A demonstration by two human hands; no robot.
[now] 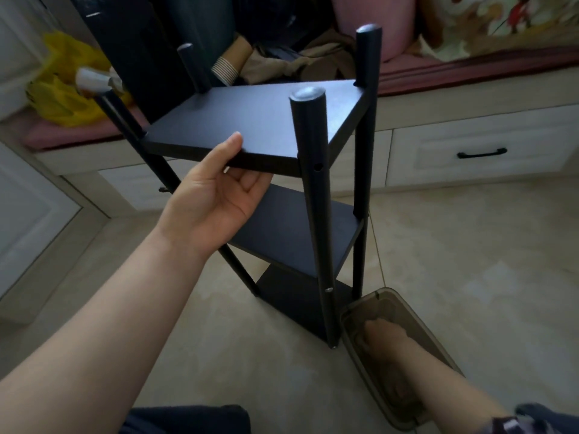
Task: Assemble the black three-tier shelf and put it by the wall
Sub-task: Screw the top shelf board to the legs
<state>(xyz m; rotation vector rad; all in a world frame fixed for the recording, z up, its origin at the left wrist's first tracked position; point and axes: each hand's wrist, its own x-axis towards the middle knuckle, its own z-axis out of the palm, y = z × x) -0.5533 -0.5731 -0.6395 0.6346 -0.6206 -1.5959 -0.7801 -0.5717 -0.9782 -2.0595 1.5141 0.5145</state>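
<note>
left hand [219,195] pinches shelf [250,120] front edge; floor [470,245] open rightward

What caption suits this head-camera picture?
Left hand steadies the black shelf; right hand reaches into a brown box.

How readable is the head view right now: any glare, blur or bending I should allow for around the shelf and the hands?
Head view: dim overall, so the black shelf shows little surface detail; pale glare on the post caps; wide-angle bending at the edges; left hand sharp on the top board; right hand murky through the tinted plastic box.
</note>
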